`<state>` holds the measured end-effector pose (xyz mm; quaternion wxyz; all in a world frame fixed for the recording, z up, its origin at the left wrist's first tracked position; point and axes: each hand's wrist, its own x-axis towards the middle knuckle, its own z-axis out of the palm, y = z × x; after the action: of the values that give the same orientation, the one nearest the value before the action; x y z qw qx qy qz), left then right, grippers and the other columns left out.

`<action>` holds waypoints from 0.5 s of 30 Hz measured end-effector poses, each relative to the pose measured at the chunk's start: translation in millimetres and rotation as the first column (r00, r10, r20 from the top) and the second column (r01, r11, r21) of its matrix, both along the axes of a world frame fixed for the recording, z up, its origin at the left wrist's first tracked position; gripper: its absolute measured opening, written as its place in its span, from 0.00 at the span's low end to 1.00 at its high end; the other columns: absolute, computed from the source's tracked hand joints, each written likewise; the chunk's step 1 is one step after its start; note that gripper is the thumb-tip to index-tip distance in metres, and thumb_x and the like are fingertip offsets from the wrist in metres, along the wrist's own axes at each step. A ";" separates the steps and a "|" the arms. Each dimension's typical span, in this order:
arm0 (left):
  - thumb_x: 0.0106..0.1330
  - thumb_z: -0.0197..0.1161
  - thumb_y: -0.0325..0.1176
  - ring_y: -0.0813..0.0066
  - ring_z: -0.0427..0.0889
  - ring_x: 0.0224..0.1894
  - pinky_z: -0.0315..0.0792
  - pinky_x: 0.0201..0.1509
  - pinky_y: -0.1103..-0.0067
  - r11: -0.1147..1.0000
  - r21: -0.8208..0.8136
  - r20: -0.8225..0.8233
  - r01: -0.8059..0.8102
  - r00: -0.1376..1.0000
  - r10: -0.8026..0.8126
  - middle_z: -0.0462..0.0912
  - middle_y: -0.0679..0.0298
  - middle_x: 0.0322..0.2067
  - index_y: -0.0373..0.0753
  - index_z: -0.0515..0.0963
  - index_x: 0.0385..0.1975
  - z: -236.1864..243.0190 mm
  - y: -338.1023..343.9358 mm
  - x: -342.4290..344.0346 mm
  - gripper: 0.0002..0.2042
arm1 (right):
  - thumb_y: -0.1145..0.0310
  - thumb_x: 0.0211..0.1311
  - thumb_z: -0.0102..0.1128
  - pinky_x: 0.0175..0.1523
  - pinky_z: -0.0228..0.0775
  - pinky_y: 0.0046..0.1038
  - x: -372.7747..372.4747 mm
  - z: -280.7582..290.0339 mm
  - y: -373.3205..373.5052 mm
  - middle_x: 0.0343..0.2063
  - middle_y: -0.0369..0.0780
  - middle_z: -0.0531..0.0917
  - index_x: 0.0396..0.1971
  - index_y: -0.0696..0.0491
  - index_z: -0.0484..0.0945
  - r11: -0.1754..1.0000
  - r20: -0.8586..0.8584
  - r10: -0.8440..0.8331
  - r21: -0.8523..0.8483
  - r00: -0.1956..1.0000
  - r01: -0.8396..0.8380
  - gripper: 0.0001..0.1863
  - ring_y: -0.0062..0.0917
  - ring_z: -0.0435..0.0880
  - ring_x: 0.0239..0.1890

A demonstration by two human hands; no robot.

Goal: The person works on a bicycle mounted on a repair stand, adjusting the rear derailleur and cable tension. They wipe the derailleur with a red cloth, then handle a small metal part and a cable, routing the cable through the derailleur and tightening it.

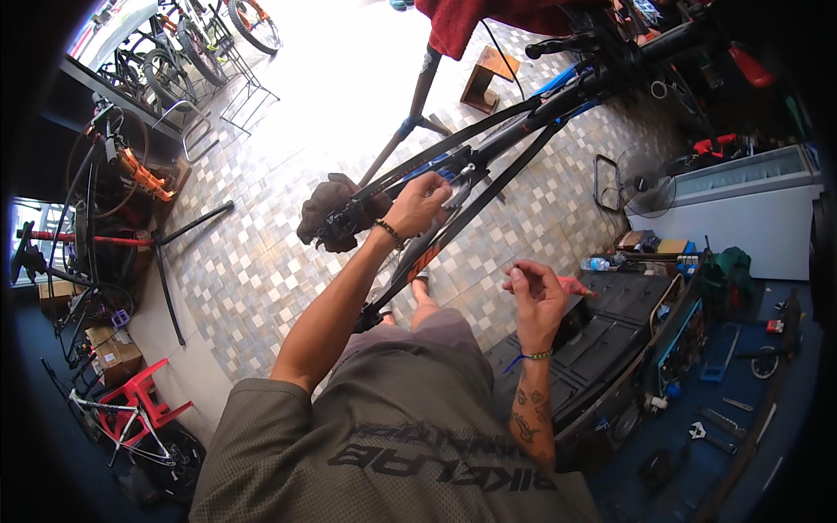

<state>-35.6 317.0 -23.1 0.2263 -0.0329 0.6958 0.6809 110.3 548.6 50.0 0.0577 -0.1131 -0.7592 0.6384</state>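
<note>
A dark bicycle frame (488, 187) with blue and orange accents slants across the view in front of me, without wheels that I can see. My left hand (420, 206) is over the frame's tubes with its fingers curled together; whatever they pinch is too small or hidden to name. Beside it, a dark brown rag (327, 207) hangs bunched on the frame's near-left end. My right hand (535, 301) is raised apart from the frame, on its right, thumb and fingers bent toward each other. Anything between those fingertips cannot be made out.
A stand leg (410, 122) rises behind the frame under a red cloth (453, 26). A black tool case (602, 327) lies at my right, near a blue mat with wrenches (719, 427). Bicycles (179, 61) and a red stool (139, 397) are at left.
</note>
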 end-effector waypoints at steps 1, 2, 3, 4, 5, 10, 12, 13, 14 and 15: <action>0.82 0.58 0.41 0.88 0.72 0.19 0.61 0.18 0.84 0.999 0.025 -0.024 -0.025 0.999 0.025 0.78 0.72 0.21 0.40 0.76 0.43 1.9 -1.3 1.5 0.10 | 0.74 0.72 0.68 0.44 0.81 0.23 -6.2 -2.4 -3.5 0.37 0.41 0.91 0.46 0.61 0.84 1.000 0.008 -0.005 -0.003 1.000 0.005 0.09 0.20 0.90 0.34; 0.82 0.58 0.40 0.89 0.70 0.19 0.60 0.18 0.85 0.997 0.049 -0.047 -0.054 0.997 0.056 0.78 0.72 0.22 0.40 0.76 0.42 3.5 -3.6 4.5 0.10 | 0.74 0.72 0.68 0.43 0.81 0.24 -13.1 -4.4 -8.2 0.37 0.41 0.91 0.46 0.61 0.85 1.000 0.016 -0.005 -0.008 1.000 0.005 0.08 0.20 0.90 0.34; 0.82 0.58 0.40 0.90 0.69 0.19 0.58 0.19 0.85 0.994 0.077 -0.065 -0.079 0.994 0.084 0.78 0.73 0.22 0.41 0.76 0.42 2.3 -4.0 7.1 0.10 | 0.74 0.71 0.68 0.43 0.81 0.24 -20.1 -6.5 -12.5 0.37 0.40 0.91 0.46 0.61 0.85 1.000 0.028 -0.008 -0.009 1.000 0.008 0.08 0.20 0.90 0.33; 0.82 0.58 0.40 0.91 0.68 0.19 0.58 0.20 0.86 0.987 0.129 -0.102 -0.091 0.989 0.105 0.77 0.73 0.22 0.41 0.76 0.42 0.1 -4.4 8.1 0.10 | 0.73 0.71 0.69 0.42 0.80 0.24 -29.7 -8.5 -18.0 0.37 0.40 0.91 0.45 0.61 0.85 1.000 0.011 0.006 0.005 1.000 -0.006 0.08 0.20 0.90 0.33; 0.82 0.58 0.40 0.91 0.67 0.19 0.57 0.20 0.87 0.978 0.183 -0.135 -0.102 0.983 0.128 0.77 0.74 0.22 0.42 0.76 0.42 -3.0 -4.0 9.8 0.09 | 0.73 0.71 0.69 0.41 0.80 0.24 -40.6 -10.4 -23.9 0.36 0.40 0.91 0.44 0.61 0.86 1.000 -0.003 0.020 0.021 1.000 -0.020 0.08 0.20 0.90 0.32; 0.80 0.59 0.35 0.88 0.72 0.28 0.68 0.31 0.84 0.967 0.253 -0.086 -0.033 0.995 0.056 0.75 0.74 0.28 0.38 0.76 0.42 32.0 -11.6 22.4 0.07 | 0.71 0.70 0.71 0.37 0.79 0.25 -87.7 -13.8 -53.8 0.31 0.39 0.91 0.42 0.58 0.87 0.990 -0.064 0.082 0.121 0.995 -0.074 0.08 0.21 0.90 0.30; 0.80 0.57 0.33 0.90 0.71 0.26 0.66 0.28 0.86 0.955 0.293 -0.069 -0.032 0.996 0.055 0.75 0.75 0.27 0.38 0.76 0.43 22.2 -12.8 26.4 0.06 | 0.71 0.69 0.71 0.37 0.80 0.25 -98.5 -15.9 -62.6 0.31 0.39 0.91 0.42 0.58 0.87 0.982 -0.080 0.125 0.151 0.989 -0.112 0.07 0.21 0.90 0.30; 0.80 0.57 0.34 0.91 0.71 0.25 0.65 0.27 0.87 0.950 0.311 -0.047 -0.034 0.998 0.051 0.75 0.75 0.26 0.38 0.76 0.43 18.8 -13.6 28.3 0.06 | 0.71 0.68 0.72 0.37 0.80 0.26 -102.0 -15.0 -66.2 0.31 0.40 0.91 0.41 0.57 0.87 0.980 -0.088 0.132 0.164 0.987 -0.116 0.07 0.22 0.91 0.30; 0.81 0.57 0.34 0.91 0.70 0.25 0.65 0.26 0.87 0.943 0.330 -0.024 -0.039 0.998 0.050 0.75 0.76 0.26 0.39 0.76 0.44 16.6 -13.2 29.4 0.06 | 0.71 0.68 0.72 0.36 0.80 0.26 -105.0 -14.1 -68.9 0.31 0.40 0.91 0.41 0.57 0.87 0.979 -0.084 0.135 0.167 0.987 -0.120 0.07 0.22 0.91 0.29; 0.81 0.56 0.34 0.93 0.69 0.22 0.63 0.24 0.89 0.936 0.347 -0.022 -0.048 0.998 0.059 0.76 0.75 0.25 0.39 0.77 0.44 14.9 -12.1 29.5 0.06 | 0.72 0.68 0.72 0.36 0.80 0.26 -107.3 -13.3 -71.7 0.31 0.40 0.91 0.41 0.57 0.87 0.978 -0.079 0.137 0.170 0.987 -0.123 0.07 0.23 0.91 0.29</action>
<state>-6.1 304.9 -8.2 0.1986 -0.0006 0.5674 0.7991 3.0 476.9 36.7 0.0593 -0.0290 -0.8118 0.5802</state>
